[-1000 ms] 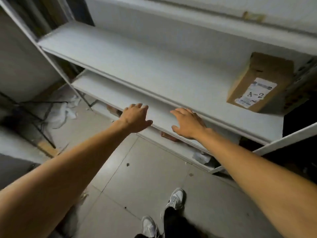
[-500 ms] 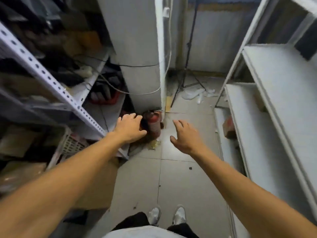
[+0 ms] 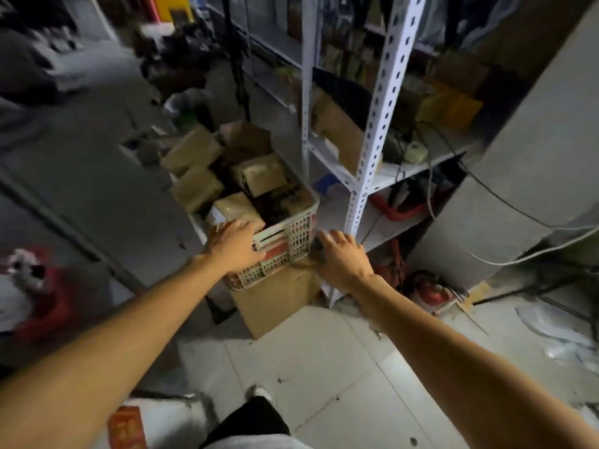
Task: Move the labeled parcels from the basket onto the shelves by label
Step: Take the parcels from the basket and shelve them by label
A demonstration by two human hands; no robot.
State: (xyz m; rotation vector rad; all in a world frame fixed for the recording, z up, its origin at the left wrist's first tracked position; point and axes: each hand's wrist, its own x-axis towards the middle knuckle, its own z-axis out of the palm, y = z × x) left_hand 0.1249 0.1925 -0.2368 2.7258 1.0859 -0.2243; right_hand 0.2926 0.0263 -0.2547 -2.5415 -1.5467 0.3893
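Both hands empty, reaching at the basket (image 3: 285, 236). Left hand (image 3: 235, 244) has a wide, loose grip, fingers spread over the near rim and next to the nearest parcel (image 3: 236, 207); whether it touches that parcel I can't tell (motion blur). Right hand (image 3: 342, 259) is just off the basket's right corner, fingers straight and relaxed, holding nothing.

Basket sits on a cardboard box (image 3: 275, 303) on the floor, just beside the white perforated rack (image 3: 377, 108). It holds several brown parcels: nearest one by the left hand, one in the middle (image 3: 259, 175), two at left (image 3: 197, 187) (image 3: 191, 149), one at the back (image 3: 244, 137). Labels aren't readable from here.

Progress, judged from this view: most of the job is left, at least five parcels in the basket. No sorted parcel is in view, so I can't count what's done. Step in hand looks like picking the next parcel, likely the near one. The label needs reading before choosing a shelf.
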